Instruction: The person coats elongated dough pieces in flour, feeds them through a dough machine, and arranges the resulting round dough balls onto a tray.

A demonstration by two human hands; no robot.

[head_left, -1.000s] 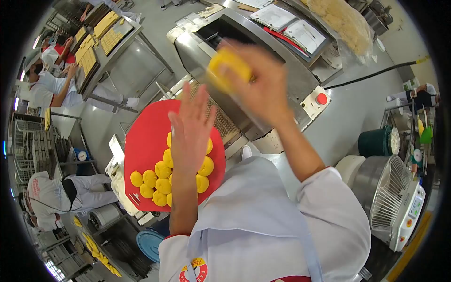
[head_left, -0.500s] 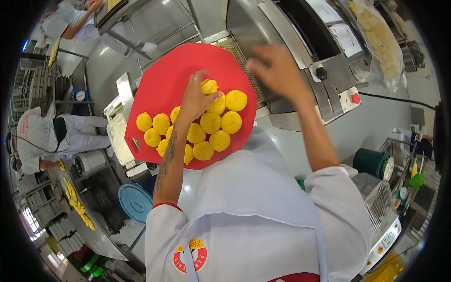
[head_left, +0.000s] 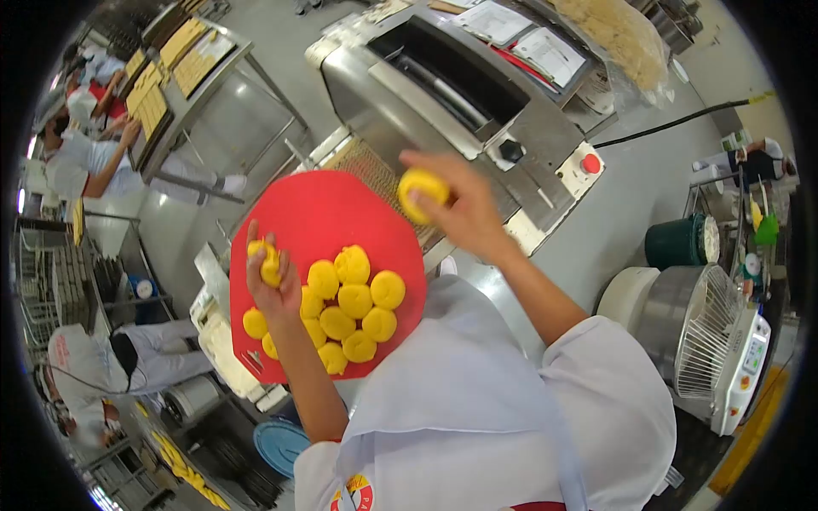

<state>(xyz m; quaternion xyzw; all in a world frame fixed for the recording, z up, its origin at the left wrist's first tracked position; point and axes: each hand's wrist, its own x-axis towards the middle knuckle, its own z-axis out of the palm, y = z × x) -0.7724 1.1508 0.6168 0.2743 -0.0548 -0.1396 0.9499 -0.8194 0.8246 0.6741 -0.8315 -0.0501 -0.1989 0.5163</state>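
A red board [head_left: 307, 204] carries several round yellow dough balls [head_left: 355, 300], clustered on its near half. Above its left part, my left hand [head_left: 277, 296] has its fingers curled around a yellow dough ball. My right hand [head_left: 469, 209], somewhat blurred, grips another dough ball [head_left: 422, 194] between thumb and fingers. It is off the board's right edge, over the front of a steel roller machine [head_left: 375, 94]. My left forearm hides part of the board and some of the balls.
The machine has a dark roller opening, a black knob [head_left: 511, 151] and a red button [head_left: 590, 163]. Papers [head_left: 550, 58] and a bag of dough-coloured material [head_left: 613, 38] lie behind it. Co-workers stand at tables on the left. A mixer [head_left: 682, 332] is at right.
My right hand was empty and now holds a dough ball. My left hand has moved left from the pile with a ball in it. The view has shifted toward the machine.
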